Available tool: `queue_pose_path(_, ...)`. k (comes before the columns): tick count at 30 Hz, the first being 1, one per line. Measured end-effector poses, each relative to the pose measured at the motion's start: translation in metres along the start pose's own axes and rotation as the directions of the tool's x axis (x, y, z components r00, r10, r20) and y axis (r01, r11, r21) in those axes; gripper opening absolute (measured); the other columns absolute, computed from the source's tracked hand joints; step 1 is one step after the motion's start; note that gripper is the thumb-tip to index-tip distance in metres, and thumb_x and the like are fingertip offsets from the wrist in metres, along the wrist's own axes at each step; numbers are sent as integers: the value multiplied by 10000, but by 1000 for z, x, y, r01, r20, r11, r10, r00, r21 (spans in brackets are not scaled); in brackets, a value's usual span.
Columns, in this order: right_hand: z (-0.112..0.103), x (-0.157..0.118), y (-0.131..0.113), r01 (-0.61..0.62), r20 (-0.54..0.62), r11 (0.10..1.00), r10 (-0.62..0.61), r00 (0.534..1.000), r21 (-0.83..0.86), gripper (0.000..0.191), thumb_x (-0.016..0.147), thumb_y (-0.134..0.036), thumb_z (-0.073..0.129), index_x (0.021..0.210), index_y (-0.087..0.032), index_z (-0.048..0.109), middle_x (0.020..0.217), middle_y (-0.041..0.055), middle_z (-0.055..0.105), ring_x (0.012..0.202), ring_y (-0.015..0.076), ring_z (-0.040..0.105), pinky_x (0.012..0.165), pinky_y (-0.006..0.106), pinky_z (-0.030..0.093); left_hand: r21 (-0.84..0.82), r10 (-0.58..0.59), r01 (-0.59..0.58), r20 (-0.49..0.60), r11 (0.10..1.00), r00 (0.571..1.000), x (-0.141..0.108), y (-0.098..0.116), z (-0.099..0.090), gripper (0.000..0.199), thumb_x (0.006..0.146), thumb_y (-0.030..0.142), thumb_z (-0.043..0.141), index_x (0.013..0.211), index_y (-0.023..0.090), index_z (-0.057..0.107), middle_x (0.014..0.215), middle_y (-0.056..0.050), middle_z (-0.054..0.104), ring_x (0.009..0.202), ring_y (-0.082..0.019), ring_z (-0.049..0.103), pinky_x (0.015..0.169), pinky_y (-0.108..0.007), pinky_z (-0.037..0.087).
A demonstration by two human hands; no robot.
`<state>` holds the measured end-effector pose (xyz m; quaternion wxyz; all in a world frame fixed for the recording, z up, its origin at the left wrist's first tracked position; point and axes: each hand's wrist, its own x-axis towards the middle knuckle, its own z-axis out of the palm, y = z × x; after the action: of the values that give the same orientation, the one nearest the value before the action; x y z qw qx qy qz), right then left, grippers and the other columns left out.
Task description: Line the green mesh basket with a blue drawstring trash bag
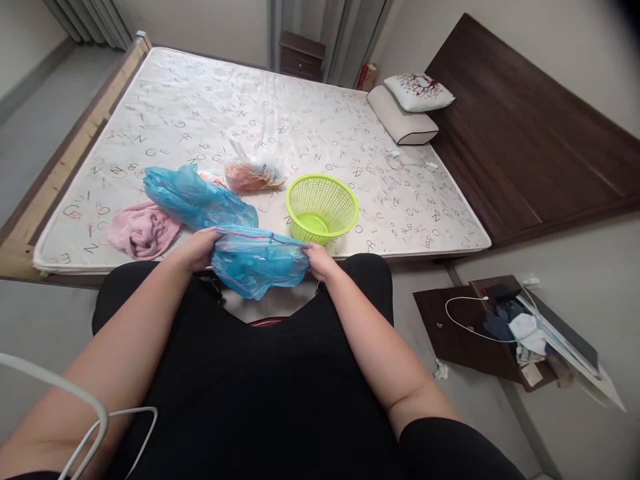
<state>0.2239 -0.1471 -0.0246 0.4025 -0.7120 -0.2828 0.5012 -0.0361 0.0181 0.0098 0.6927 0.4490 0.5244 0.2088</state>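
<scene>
Between my two hands a blue plastic bag [260, 263] is stretched out over my lap, its red drawstring edge running along the top. My left hand [200, 249] pinches that edge at one end, and my right hand [320, 261] pinches it at the other. Just beyond lies a second blue plastic bag [205, 200], crumpled on the mattress. A pink cloth [143, 230] is bunched up beside it, left of my left hand. The green plastic basket [323, 208] stands upright past my right hand, with its visible inside bare.
A clear plastic bag with orange contents [254, 175] lies on the mattress [320, 133]. Two pillows [403, 113] rest by the dark headboard [525, 120]. To the right, a nightstand [450, 333] carries cloths and a white cable. Another white cable [95, 400] loops over my left arm.
</scene>
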Motion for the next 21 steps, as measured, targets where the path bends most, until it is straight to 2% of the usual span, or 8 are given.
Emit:
queue_pose_path(3, 2, -1, -4, -36, 43, 930, 21, 999, 367, 270, 839, -220, 550, 1094, -194, 635, 824, 20, 716, 680, 170, 650, 680, 298, 553, 5, -27, 26, 79, 1000, 996, -5, 4, -3, 645, 601, 360, 865, 1195, 166, 704, 1011, -117, 761, 790, -271, 734, 663, -361, 625)
queue_pose_path(6, -3, -3, -9, -27, 14, 887, 23, 1000, 461, 248, 834, -235, 603, 1076, -195, 639, 846, 38, 744, 758, 195, 696, 766, 336, 589, 213, 55, -89, 162, 973, 985, -6, 4, -12, 788, 524, 275, 924, 1277, 238, 693, 1169, -88, 746, 950, -262, 736, 743, -282, 612)
queue_pose_path(8, -9, -6, -12, -18, -1, 897, 20, 1000, 442, 242, 869, -298, 615, 1084, -193, 646, 904, 53, 759, 834, 204, 715, 822, 348, 593, 414, 107, -192, 220, 890, 970, -2, 1, -17, 811, 456, 203, 942, 1235, 264, 729, 1143, -54, 758, 977, -257, 729, 743, -231, 586)
queue_pose_path(10, -14, -10, -14, 19, 33, 962, -29, 999, 273, 303, 879, -414, 657, 1082, -190, 671, 979, 69, 766, 909, 221, 722, 861, 361, 585, 595, 121, -259, 262, 761, 958, 4, -4, -21, 646, 448, 169, 930, 1072, 249, 785, 978, -28, 777, 895, -256, 726, 705, -214, 556)
queue_pose_path(12, -17, -13, -14, 88, 116, 994, -79, 990, -72, 410, 797, -505, 766, 1049, -185, 713, 1021, 86, 767, 956, 263, 718, 892, 396, 569, 732, 125, -263, 238, 628, 963, 11, -8, -23, 332, 521, 160, 865, 836, 223, 785, 780, -21, 747, 782, -254, 705, 662, -220, 529)
queue_pose_path(14, -18, -14, -12, 149, 181, 903, -81, 980, -402, 440, 704, -493, 858, 1006, -191, 753, 1015, 96, 769, 984, 306, 709, 922, 429, 548, 798, 154, -218, 158, 562, 975, 16, -10, -23, 122, 595, 155, 752, 700, 215, 743, 685, -28, 714, 724, -255, 684, 634, -232, 511)
queue_pose_path(17, -16, -9, -5, 168, 176, 770, -74, 982, -615, 316, 790, -451, 801, 983, -201, 792, 987, 119, 771, 1011, 337, 702, 939, 451, 528, 703, 203, -172, 39, 690, 978, 19, -11, -20, 151, 614, 187, 651, 733, 208, 742, 725, -40, 733, 727, -249, 680, 620, -243, 512)
queue_pose_path(21, -17, 2, 3, 163, 94, 757, -133, 987, -633, 245, 938, -349, 611, 986, -201, 801, 999, 131, 771, 1026, 331, 700, 951, 462, 520, 275, 75, -68, -16, 959, 997, 10, -11, -7, 261, 649, 299, 705, 880, 181, 743, 781, -75, 745, 706, -247, 685, 605, -296, 552)
